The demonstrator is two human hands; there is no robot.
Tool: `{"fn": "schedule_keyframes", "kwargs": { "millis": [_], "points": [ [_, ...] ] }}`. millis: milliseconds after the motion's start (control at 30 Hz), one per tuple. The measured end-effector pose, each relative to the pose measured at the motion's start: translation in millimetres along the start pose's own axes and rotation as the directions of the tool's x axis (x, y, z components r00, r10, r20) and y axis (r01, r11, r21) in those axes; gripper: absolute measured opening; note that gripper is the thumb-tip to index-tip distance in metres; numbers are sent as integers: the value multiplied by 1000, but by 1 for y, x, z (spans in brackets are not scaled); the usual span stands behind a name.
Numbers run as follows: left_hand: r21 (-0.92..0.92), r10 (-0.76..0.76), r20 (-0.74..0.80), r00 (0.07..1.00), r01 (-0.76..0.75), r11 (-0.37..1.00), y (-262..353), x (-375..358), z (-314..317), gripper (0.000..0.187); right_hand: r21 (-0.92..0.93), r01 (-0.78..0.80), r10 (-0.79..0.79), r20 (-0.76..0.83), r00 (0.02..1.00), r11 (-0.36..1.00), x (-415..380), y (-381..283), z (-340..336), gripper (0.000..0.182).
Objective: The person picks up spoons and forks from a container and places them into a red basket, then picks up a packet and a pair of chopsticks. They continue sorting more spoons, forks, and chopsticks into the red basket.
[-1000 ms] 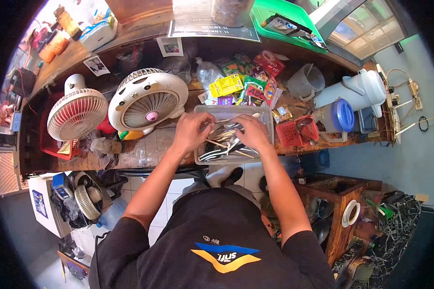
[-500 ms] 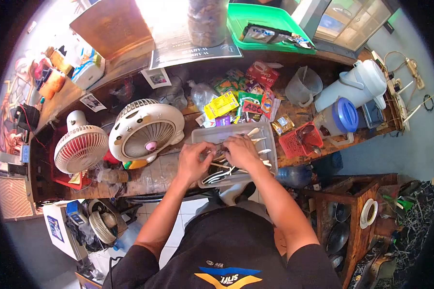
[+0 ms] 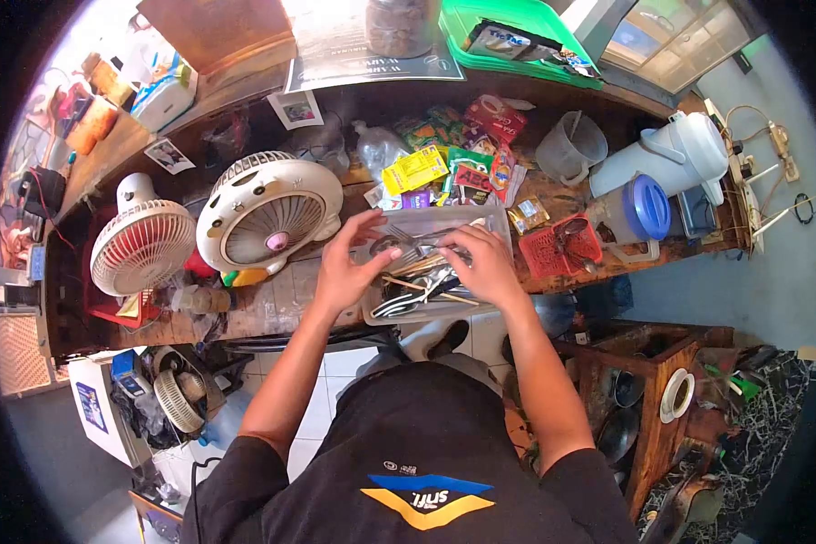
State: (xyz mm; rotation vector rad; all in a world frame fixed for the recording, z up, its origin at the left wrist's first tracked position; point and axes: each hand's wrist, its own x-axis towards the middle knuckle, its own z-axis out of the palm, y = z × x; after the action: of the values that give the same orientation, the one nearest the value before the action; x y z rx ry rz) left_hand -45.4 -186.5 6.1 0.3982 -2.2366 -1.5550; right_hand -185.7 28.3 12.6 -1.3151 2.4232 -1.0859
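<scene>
A clear plastic container (image 3: 503,238) on the wooden counter holds forks, spoons and light wooden sticks in a loose pile. My left hand (image 3: 346,270) is at its left side, thumb and fingers spread apart, with nothing gripped. My right hand (image 3: 485,263) reaches over its right half, fingers bent in a pinch. A metal fork (image 3: 403,239) lies between my hands, tines toward the left, its handle running to my right fingertips, which partly hide it. Black-and-silver cutlery (image 3: 399,305) rests near the container's front edge.
Two fans, one white with a face (image 3: 272,218) and one smaller (image 3: 145,240), stand left. Colourful sachets (image 3: 417,170) are heaped behind the container. A red basket (image 3: 553,249), lidded blue pitcher (image 3: 646,213), grey mug (image 3: 569,150) and light-blue flask (image 3: 666,159) stand right.
My left hand has opened and moved left, away from my right hand. My right hand has shifted slightly right. The fork now shows between them.
</scene>
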Motion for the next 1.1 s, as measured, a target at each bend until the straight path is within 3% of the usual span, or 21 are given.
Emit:
{"fn": "schedule_keyframes", "kwargs": {
  "millis": [67,133,233,333,433,500,533,600,633,767,900,1033,1100],
  "points": [
    [-101,-14,24,1000,16,995,1,2,2,43,105,-25,24,8,1000,994,-1,-10,1,12],
    [-567,-136,172,976,211,797,-3,3,5,34,209,-52,49,17,999,977,-2,-18,6,13],
    [-614,-183,198,963,267,742,-27,5,5,19,281,-39,42,-7,999,959,-2,-21,15,14],
    [-673,-166,158,973,229,703,-23,1,0,10,350,-67,55,43,998,934,2,-19,24,17],
    [-649,-174,18,985,144,747,-25,-4,-7,11,345,-94,98,7,995,934,18,-13,29,18],
    [-617,-190,-16,982,140,775,-26,-10,-17,11,163,-156,143,89,986,974,33,1,39,21],
    [-581,-203,-42,978,141,801,-27,-14,-22,12,165,-155,140,98,985,974,40,2,43,21],
    [-592,-216,-57,975,141,793,-32,-22,-30,12,-24,-98,100,182,978,995,53,5,57,25],
    [-599,-212,-70,975,129,790,-33,-25,-33,13,-137,27,-2,180,984,990,62,7,65,27],
    [-588,-233,-128,964,116,800,-37,-38,-42,14,-319,65,61,370,927,945,73,-13,80,32],
    [-526,-202,-159,967,90,846,-35,-46,-47,14,-348,160,-26,360,933,924,71,-9,99,32],
    [-517,-212,-149,966,107,849,-30,-50,-51,14,-366,153,11,409,912,918,74,-18,89,23],
    [-504,-195,-146,970,97,858,-27,-51,-53,14,-277,190,-106,291,951,942,70,-25,74,18]
  ]
}}
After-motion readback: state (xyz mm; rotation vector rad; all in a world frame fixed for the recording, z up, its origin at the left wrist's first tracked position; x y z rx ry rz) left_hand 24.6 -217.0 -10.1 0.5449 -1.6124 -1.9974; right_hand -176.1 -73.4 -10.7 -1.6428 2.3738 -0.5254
